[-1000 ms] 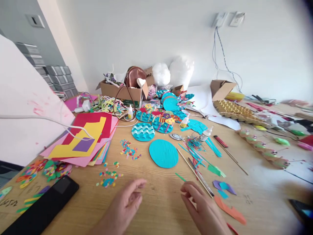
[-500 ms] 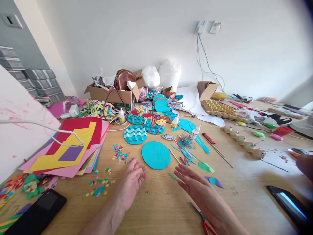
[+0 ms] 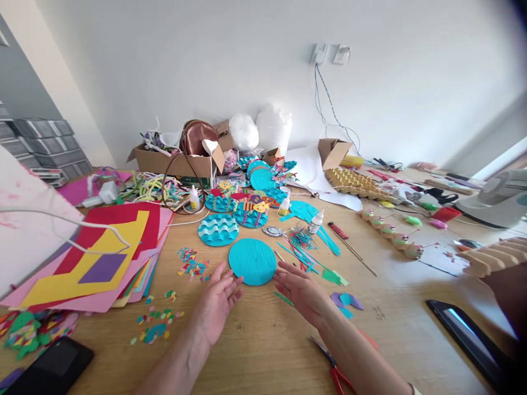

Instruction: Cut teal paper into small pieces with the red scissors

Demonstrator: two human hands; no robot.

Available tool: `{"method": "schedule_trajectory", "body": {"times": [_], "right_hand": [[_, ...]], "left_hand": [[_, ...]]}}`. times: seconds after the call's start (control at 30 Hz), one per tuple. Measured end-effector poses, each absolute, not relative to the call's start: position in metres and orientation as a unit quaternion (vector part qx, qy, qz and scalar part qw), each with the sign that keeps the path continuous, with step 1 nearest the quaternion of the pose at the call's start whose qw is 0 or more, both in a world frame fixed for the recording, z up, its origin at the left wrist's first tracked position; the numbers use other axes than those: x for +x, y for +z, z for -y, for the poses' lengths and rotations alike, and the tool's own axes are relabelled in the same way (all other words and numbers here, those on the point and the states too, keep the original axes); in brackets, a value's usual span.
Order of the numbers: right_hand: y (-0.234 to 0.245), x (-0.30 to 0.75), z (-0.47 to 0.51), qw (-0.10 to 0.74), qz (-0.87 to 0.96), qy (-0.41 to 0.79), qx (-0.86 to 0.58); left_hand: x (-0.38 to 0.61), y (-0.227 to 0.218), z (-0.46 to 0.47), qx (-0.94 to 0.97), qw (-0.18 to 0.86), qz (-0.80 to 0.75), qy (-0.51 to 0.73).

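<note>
A round blue disc (image 3: 252,262) lies flat on the wooden table between my two hands. My left hand (image 3: 218,299) is at its lower left edge, palm turned inward, fingers apart and holding nothing. On the other side my right hand (image 3: 302,291) reaches toward the disc's right edge with fingers stretched out, also holding nothing. Whether the fingertips touch the disc I cannot tell. Behind it sits a blue disc with wavy strips (image 3: 218,229). Red-handled scissors (image 3: 331,362) lie beside my right forearm, which partly hides them.
Coloured paper sheets (image 3: 107,247) are stacked at left, near paper confetti (image 3: 158,321) and a black phone (image 3: 61,362). Glue bottles (image 3: 315,223) stand behind the disc. Egg-carton pieces (image 3: 389,233) lie at right, by a dark device with a lit screen (image 3: 465,334).
Both hands have come closer to the blue disc, the right one moving in to its edge. The view has shifted to the right. At far right, an egg-carton piece has come into view.
</note>
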State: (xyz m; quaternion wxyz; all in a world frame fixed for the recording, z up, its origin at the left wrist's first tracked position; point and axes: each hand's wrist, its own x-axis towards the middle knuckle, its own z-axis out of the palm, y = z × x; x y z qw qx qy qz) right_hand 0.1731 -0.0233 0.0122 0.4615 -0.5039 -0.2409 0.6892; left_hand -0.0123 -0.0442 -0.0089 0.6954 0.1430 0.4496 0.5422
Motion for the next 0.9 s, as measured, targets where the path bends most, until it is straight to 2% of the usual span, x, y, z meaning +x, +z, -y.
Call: {"method": "schedule_trajectory", "body": {"times": [0.53, 0.63, 0.7, 0.77, 0.83, 0.9], "right_hand": [[0.009, 0.171, 0.009, 0.462, 0.274, 0.653, -0.533], [0.011, 0.176, 0.017, 0.453, 0.335, 0.619, -0.547], [0.013, 0.187, 0.03, 0.412, 0.446, 0.548, -0.575], [0.016, 0.204, 0.05, 0.326, 0.579, 0.431, -0.611], [0.02, 0.224, 0.074, 0.202, 0.658, 0.315, -0.654], [0.023, 0.244, 0.098, 0.063, 0.663, 0.249, -0.703]], "left_hand": [[0.001, -0.012, 0.027, 0.163, 0.677, -0.452, 0.557], [0.005, -0.013, 0.026, 0.18, 0.672, -0.455, 0.556], [0.006, -0.012, 0.028, 0.189, 0.67, -0.458, 0.553], [0.003, -0.006, 0.034, 0.192, 0.665, -0.464, 0.553], [-0.005, 0.003, 0.043, 0.198, 0.658, -0.466, 0.557], [-0.015, 0.014, 0.054, 0.234, 0.654, -0.453, 0.559]]}}
